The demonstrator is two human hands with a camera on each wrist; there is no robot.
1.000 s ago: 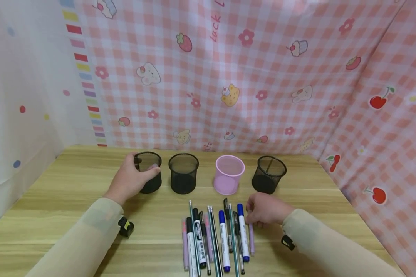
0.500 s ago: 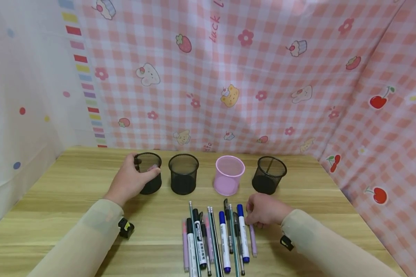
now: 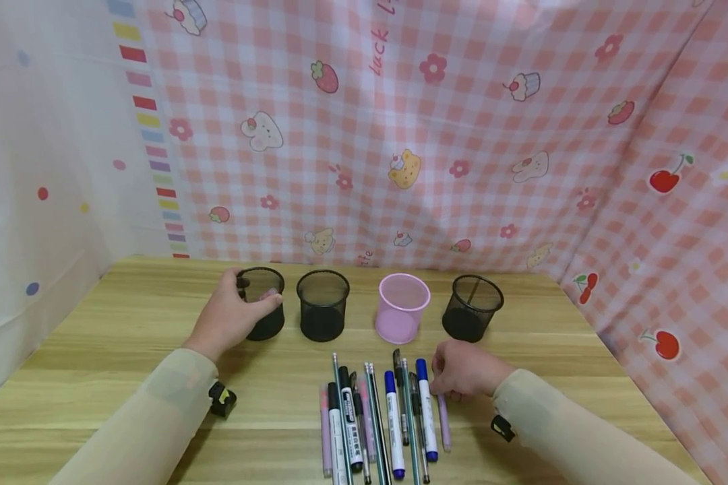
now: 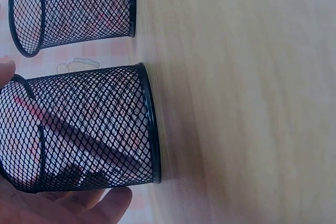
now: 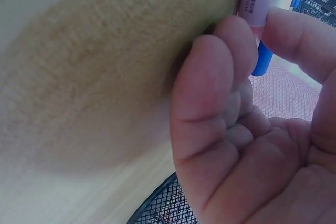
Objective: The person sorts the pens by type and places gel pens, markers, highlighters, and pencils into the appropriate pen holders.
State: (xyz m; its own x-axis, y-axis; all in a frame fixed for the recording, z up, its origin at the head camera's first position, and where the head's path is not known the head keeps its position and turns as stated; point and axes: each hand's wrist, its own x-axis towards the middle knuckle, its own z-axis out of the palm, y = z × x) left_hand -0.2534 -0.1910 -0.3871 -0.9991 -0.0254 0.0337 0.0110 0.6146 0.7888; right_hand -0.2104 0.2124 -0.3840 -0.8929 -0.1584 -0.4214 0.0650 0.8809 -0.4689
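Right fingers [image 5: 237,45] pinch a lilac pen [image 3: 444,424] (blue-capped marker [image 3: 427,411] alongside).

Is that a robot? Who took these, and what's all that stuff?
No, those are a person's bare left hand and right hand. The wide picture was taken from the person's head; the close-ups, from each wrist. On the wooden table stand four mesh pen cups, three black and one pink, with markers, pencils and pens lying in front. The left hand holds the leftmost black cup, with a pink pen inside. The right hand pinches a purple pen.
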